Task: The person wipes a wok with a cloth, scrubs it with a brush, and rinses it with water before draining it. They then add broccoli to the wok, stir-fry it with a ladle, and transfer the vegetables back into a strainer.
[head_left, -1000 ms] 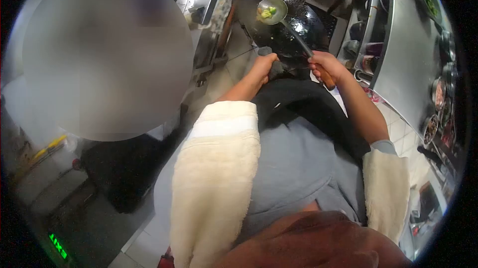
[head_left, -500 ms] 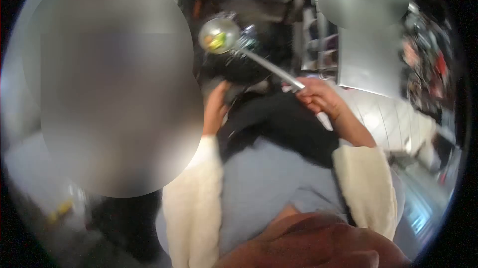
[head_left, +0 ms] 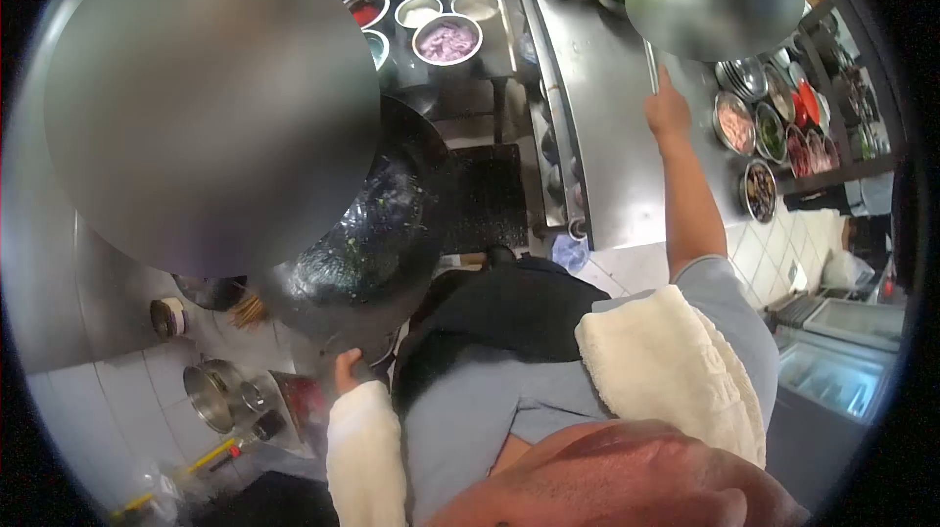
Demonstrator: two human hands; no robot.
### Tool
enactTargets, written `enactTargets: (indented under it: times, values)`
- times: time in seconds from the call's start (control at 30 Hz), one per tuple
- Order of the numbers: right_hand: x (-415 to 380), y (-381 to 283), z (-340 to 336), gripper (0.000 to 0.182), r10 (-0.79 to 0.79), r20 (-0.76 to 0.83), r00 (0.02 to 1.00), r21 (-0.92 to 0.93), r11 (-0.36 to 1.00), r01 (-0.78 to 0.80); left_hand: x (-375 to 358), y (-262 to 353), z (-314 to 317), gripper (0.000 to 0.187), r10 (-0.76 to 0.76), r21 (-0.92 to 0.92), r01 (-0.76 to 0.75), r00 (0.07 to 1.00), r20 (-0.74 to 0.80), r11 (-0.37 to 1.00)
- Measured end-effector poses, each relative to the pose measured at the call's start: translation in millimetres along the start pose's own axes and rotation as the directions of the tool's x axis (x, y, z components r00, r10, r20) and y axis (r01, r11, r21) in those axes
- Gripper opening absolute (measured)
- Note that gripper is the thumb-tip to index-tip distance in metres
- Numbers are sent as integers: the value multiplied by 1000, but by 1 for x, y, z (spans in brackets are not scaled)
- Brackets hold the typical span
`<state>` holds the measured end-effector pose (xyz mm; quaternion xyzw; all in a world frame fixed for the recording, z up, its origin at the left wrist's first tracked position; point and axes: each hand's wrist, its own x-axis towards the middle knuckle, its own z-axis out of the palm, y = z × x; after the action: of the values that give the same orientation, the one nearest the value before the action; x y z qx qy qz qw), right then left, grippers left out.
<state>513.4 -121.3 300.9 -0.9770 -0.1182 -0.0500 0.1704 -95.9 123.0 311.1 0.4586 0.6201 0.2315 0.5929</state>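
My right hand (head_left: 669,114) is stretched far forward over the steel counter, its fingers wrapped round the handle of a ladle (head_left: 652,69). The ladle's bowl is hidden behind a blurred patch. My left hand (head_left: 349,370) is low, by the near edge of a large dark wok (head_left: 401,277). Its thumb shows and the fingers look closed beside something dark that I cannot make out. The wok's inside is wet and glossy with small green bits, and its left part is covered by another blurred patch.
Steel bowls of ingredients, one with sliced purple onion (head_left: 447,40), stand behind the wok. A steel counter (head_left: 612,125) runs along the right, with more bowls (head_left: 734,123) at its far side. A steel pot (head_left: 211,395) stands lower left. White floor tiles (head_left: 783,248) show at right.
My right hand has swung forward and right, carrying the ladle from over the wok area to above the counter. My left hand now appears lower left. The view has turned and sharpened.
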Motion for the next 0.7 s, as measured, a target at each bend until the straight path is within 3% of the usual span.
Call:
enactTargets:
  times: [0.03, 0.1, 0.17, 0.2, 0.27, 0.3, 0.33, 0.37, 0.43, 0.47, 0.5, 0.53, 0.57, 0.7]
  values:
    - [5, 0, -1, 65, 33, -10, 999, -48, 998, -33, -7, 17, 9, 46, -243, -449, 200, 969, -41, 871]
    - [8, 10, 22, 59, 47, -86, 995, -28, 998, -49, -3, 27, 0, 49, -257, -425, 217, 966, -38, 879]
    - [7, 4, 37, 53, 63, -162, 985, -9, 998, -65, 26, 9, -29, 52, -240, -565, 263, 964, 116, 782]
    - [1, -6, 39, 48, 16, -224, 975, 104, 995, 7, 8, 53, -13, 51, -220, -486, 285, 957, 187, 826]
    - [-14, -36, 38, 43, -29, -283, 959, 211, 973, 92, 7, 94, 8, 49, -242, -559, 264, 963, 116, 786]
    - [-26, -58, 30, 41, 39, -8, 999, 525, 850, -29, 11, 101, 8, 48, -268, -623, 240, 962, 50, 745]
    - [-39, -80, 23, 39, 15, 277, 961, 737, 638, -223, 22, 93, -3, 48, -125, -431, 29, 973, -194, 902]
    - [-55, -105, 19, 39, 10, 281, 960, 737, 638, -222, 36, 92, -13, 48, -126, -433, 28, 972, -200, 901]
    - [-83, -151, 10, 37, -295, 479, 827, 849, 397, -350, 73, 96, -37, 44, -316, -583, 175, 937, -148, 793]
    - [-91, -169, 1, 37, -326, 491, 808, 846, 399, -354, 113, 59, -61, 38, 131, -382, -187, 977, -167, 905]
    - [-96, -192, -7, 36, -345, 549, 761, 803, 472, -365, 113, 101, -28, 33, 26, -651, -166, 975, -219, 741]
    - [-105, -220, 0, 35, -388, 614, 687, 752, 551, -361, 93, 141, -5, 30, 46, -655, -139, 986, -157, 743]
    - [-111, -232, 22, 36, -441, 634, 635, 747, 562, -356, 177, 92, -50, 26, 76, -686, -195, 977, -200, 701]
    - [-140, -278, 60, 39, -587, 717, 377, 697, 621, -359, 267, 84, -60, 15, -80, -843, -253, 941, -327, 475]
